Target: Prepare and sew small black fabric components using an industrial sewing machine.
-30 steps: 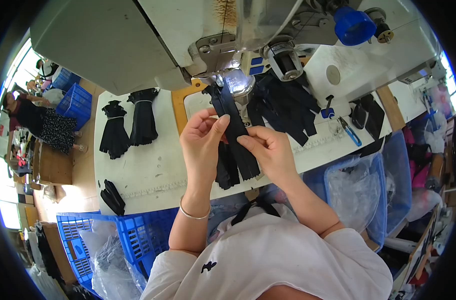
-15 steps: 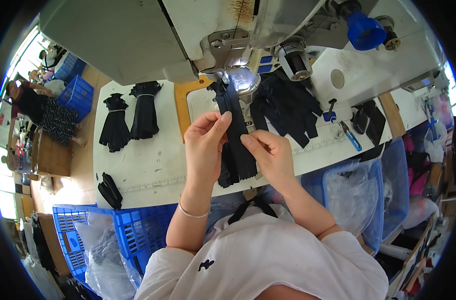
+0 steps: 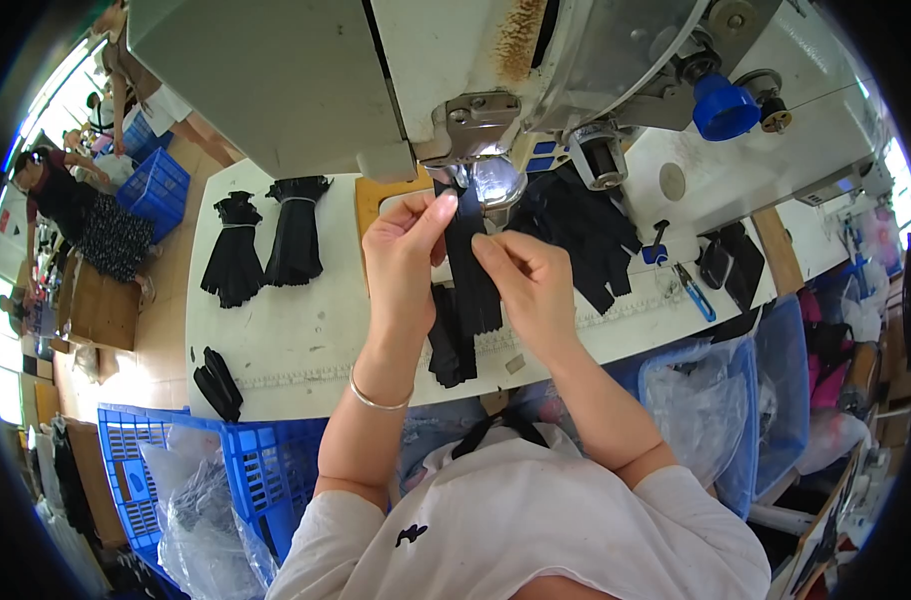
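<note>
A black zipper runs lengthwise from beneath the lit head of the sewing machine toward me. My left hand pinches its left edge between thumb and fingers, close to the needle area. On the opposite edge, a little nearer me, my right hand pinches the tape with thumb and forefinger. Under and beside it, more black zipper pieces lie near the table's front edge. A loose pile of black zippers is to the right of the machine head. The exact stitching spot is partly hidden by my left fingers.
Two tied zipper bundles and a small black bunch lie on the left of the white table. Blue-handled snips lie at right. Blue crates and a bin flank me. People are at far left.
Both hands and the zipper have shifted slightly forward toward the machine head, uncovering more of the pieces underneath. Another person has come into view at the upper left. The view has tilted slightly.
</note>
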Motion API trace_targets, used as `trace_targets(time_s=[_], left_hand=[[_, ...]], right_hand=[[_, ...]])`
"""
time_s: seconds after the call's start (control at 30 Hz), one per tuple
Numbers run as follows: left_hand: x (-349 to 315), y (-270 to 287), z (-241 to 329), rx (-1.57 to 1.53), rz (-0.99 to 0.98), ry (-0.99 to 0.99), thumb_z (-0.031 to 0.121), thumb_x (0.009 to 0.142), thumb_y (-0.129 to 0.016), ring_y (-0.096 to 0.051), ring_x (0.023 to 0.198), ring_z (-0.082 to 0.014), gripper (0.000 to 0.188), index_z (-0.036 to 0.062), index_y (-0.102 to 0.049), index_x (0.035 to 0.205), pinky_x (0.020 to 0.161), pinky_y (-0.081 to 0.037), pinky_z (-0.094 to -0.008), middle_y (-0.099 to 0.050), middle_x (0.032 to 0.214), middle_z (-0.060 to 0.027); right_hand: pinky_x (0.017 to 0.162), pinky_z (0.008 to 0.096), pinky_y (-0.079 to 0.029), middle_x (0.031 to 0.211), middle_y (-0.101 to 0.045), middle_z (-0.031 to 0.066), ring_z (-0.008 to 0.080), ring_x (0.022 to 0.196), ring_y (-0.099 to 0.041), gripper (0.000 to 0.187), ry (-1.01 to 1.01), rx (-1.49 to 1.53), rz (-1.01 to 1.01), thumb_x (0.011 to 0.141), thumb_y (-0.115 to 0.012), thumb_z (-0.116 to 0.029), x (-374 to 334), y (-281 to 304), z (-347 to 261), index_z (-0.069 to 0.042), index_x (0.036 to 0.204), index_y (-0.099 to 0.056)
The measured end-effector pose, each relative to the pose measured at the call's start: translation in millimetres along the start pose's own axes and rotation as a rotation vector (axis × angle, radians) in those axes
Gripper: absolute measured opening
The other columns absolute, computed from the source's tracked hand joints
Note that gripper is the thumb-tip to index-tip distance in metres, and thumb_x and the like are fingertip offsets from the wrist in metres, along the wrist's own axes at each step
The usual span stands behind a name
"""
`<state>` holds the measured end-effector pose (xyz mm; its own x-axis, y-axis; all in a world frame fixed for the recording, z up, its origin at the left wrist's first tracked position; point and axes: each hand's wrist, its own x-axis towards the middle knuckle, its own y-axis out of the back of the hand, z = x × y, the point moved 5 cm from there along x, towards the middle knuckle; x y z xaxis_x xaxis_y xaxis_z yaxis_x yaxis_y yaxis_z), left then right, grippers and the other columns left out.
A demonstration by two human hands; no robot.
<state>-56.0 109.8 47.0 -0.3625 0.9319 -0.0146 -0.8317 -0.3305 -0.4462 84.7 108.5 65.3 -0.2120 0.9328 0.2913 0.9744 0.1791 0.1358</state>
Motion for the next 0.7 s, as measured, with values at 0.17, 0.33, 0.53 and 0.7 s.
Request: trace_targets(time_s=[0.17, 0.33, 0.53, 0.7], left_hand=[[24, -3, 10, -0.007, 0.016, -0.042, 0.01, 0.084, -0.065, -0.042, 0.053, -0.0054, 0.01, 0.0047, -0.061, 0.076, 0.05, -0.031, -0.022, -0.052, 0.062, 0.0026], [50, 1, 10, 0.058, 0.077, -0.081, 0.002, 0.083, -0.056, -0.046, 0.054, -0.01, 0.009, 0.0034, -0.056, 0.075, 0.05, -0.034, -0.0249, -0.052, 0.064, -0.001], [76, 16, -3, 0.006, -0.094, -0.073, 0.0, 0.086, -0.055, -0.062, 0.071, -0.0095, 0.013, 0.0035, -0.062, 0.097, 0.059, -0.048, -0.0209, -0.067, 0.087, -0.003], [54, 11, 14, -0.068, -0.027, -0.06, 0.006, 0.089, -0.058, -0.056, 0.063, -0.0061, 0.004, 0.0043, -0.062, 0.09, 0.054, -0.044, -0.0204, -0.063, 0.078, 0.0]], right_hand=[[0.045, 0.0238, -0.029, 0.052, -0.043, -0.0006, 0.0023, 0.051, -0.037, 0.021, 0.063, 0.005, 0.042, 0.089, -0.063, -0.016, 20, -2, 0, 0.003, 0.081, -0.065], [0.047, 0.0218, -0.037, 0.056, -0.055, 0.002, 0.003, 0.052, -0.049, 0.017, -0.114, 0.08, -0.025, 0.088, -0.063, -0.015, -8, 0, 11, 0.001, 0.085, -0.068], [0.052, 0.0244, -0.042, 0.072, -0.066, 0.0066, 0.0097, 0.059, -0.058, 0.012, -0.046, -0.185, 0.005, 0.086, -0.063, -0.013, -28, 38, 63, -0.003, 0.089, -0.069], [0.075, 0.0363, -0.045, 0.083, -0.06, 0.0057, 0.0238, 0.077, -0.057, 0.02, 0.28, -0.895, 0.241, 0.078, -0.069, -0.016, 0, 80, 75, -0.008, 0.095, -0.064]])
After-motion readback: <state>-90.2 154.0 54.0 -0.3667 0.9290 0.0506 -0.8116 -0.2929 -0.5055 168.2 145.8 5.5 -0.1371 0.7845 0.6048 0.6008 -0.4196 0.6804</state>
